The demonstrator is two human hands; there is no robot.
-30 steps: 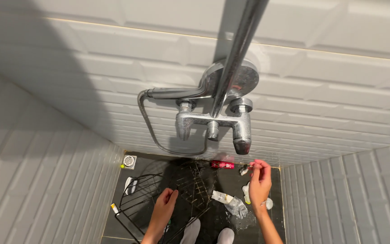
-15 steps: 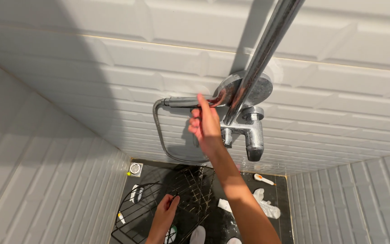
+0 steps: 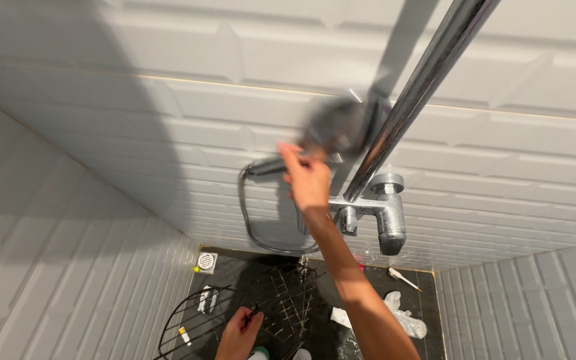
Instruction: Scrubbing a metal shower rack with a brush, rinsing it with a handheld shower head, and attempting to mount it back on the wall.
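My right hand (image 3: 307,179) is raised to the wall and grips the handle of the chrome hand shower (image 3: 336,133), whose round head is blurred by motion beside the vertical chrome riser pipe (image 3: 421,90). Its hose (image 3: 247,217) loops down on the left. Just below and right of the hand sits the chrome mixer tap (image 3: 376,212). Low in the frame, my left hand (image 3: 238,333) holds the rim of a black wire rack (image 3: 278,300) that lies on the dark floor.
White tiled walls close in on three sides. On the dark floor (image 3: 235,267) are a square drain (image 3: 206,261), a white spoon-like item (image 3: 403,277), a crumpled clear bag (image 3: 405,319) and small tubes (image 3: 185,335).
My right hand rose from the floor items to the hand shower, took its handle and is moving the head, now blurred. My left hand stays on the wire rack.
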